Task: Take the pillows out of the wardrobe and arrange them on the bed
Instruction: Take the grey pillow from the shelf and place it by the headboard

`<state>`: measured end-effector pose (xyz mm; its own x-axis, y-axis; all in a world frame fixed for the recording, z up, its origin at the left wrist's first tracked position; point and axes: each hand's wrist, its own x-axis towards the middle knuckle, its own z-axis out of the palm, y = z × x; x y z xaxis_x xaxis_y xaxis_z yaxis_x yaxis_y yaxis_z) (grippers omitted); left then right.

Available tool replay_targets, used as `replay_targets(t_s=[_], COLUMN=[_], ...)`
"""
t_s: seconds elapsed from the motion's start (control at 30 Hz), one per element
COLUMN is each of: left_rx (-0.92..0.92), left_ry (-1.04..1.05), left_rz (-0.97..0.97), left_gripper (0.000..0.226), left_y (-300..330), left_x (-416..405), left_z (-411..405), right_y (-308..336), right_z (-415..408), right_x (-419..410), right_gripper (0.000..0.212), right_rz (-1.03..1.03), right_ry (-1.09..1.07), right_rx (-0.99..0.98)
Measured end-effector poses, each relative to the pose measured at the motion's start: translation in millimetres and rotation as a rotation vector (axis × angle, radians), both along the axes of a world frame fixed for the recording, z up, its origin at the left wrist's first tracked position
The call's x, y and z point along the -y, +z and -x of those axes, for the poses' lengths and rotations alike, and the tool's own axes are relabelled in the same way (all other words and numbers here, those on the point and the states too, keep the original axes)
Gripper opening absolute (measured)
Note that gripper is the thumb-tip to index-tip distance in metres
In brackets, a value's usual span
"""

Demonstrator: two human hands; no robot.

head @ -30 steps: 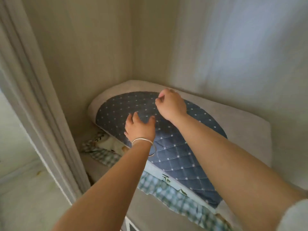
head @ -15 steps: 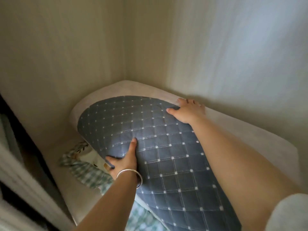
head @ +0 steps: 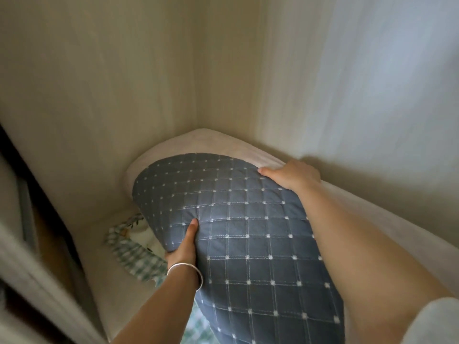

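A blue quilted pillow (head: 243, 224) with white dots is tilted up inside the wardrobe, held by both my hands. My left hand (head: 182, 249) grips its left edge, thumb on top, with a silver bangle at the wrist. My right hand (head: 290, 176) clasps its far right edge, fingers hidden behind it. Behind it a beige pillow (head: 198, 142) lies against the back corner. Below it sits a pillow in green checked fabric with a leaf print (head: 134, 249), mostly hidden.
The wardrobe's pale wooden side wall (head: 111, 108) stands close on the left and the back wall (head: 360, 95) on the right. The wardrobe's front frame (head: 32, 281) runs down the lower left. The shelf floor (head: 116, 301) shows beside the checked fabric.
Both hands went from resting on top of the blue pillow to gripping its edges. The pillow has been lifted and tipped up towards me, and the view has shifted closer.
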<state>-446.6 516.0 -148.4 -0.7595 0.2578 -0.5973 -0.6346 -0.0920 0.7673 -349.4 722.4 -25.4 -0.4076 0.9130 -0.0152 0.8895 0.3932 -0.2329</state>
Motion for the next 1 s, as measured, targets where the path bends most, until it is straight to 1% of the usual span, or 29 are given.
replay_targets(t_s=[0.03, 0.1, 0.13, 0.23, 0.27, 0.33, 0.37, 0.4, 0.47, 0.53, 0.6, 0.67, 0.83, 0.9, 1.0], left_rx=[0.009, -0.014, -0.049, -0.162, -0.213, -0.333, -0.401, -0.490, -0.606, -0.660, -0.700, -0.715, -0.800, -0.854, -0.964], left_ry=[-0.017, -0.038, -0.040, -0.069, -0.072, -0.078, -0.087, -0.092, -0.098, -0.111, -0.135, -0.158, -0.221, -0.235, -0.232], left_rz=[-0.018, -0.027, -0.011, -0.035, -0.066, -0.150, -0.169, -0.187, -0.191, -0.238, -0.259, -0.283, -0.279, -0.269, -0.264], left_gripper=[0.140, 0.132, 0.127, 0.125, 0.124, 0.128, 0.125, 0.117, 0.107, 0.111, 0.123, 0.129, 0.131, 0.127, 0.117], left_y=[2.8, 7.3, 11.8, 34.4, 40.7, 61.0, 73.9, 84.9, 106.5, 126.7, 148.0, 161.2, 182.0, 188.5, 198.1], left_x=[1.2, 5.8, 8.9, 19.0, 22.2, 31.7, 37.4, 43.7, 58.7, 76.9, 98.1, 119.9, 169.0, 189.1, 222.5], left_z=[-0.5, -2.7, -5.5, -12.9, -10.0, -6.3, -7.7, -6.3, -3.7, -3.9, -13.1, -24.6, -54.5, -67.3, -88.3], right_y=[2.3, 8.3, 13.6, 40.4, 51.8, 76.7, 90.2, 101.7, 120.9, 138.8, 151.0, 158.3, 155.2, 148.7, 136.0], right_z=[-4.3, -15.9, -22.8, -46.9, -52.2, -64.7, -73.6, -80.6, -96.3, -110.3, -127.6, -143.0, -186.1, -204.3, -229.9], right_x=[1.6, 6.6, 10.3, 22.8, 28.7, 45.2, 55.1, 66.3, 88.8, 112.2, 135.4, 161.7, 222.2, 246.8, 284.1], right_gripper=[0.084, 0.085, 0.085, 0.084, 0.086, 0.098, 0.104, 0.106, 0.096, 0.090, 0.089, 0.091, 0.095, 0.093, 0.095], right_rz=[0.012, 0.045, 0.051, 0.074, 0.093, 0.154, 0.180, 0.208, 0.230, 0.188, 0.150, 0.132, 0.213, 0.217, 0.183], right_ry=[-0.015, -0.052, -0.074, -0.111, -0.107, -0.105, -0.117, -0.120, -0.099, -0.086, -0.094, -0.111, -0.131, -0.149, -0.194], right_rx=[-0.010, -0.056, -0.090, -0.212, -0.252, -0.364, -0.448, -0.533, -0.676, -0.748, -0.818, -0.861, -1.033, -1.087, -1.146])
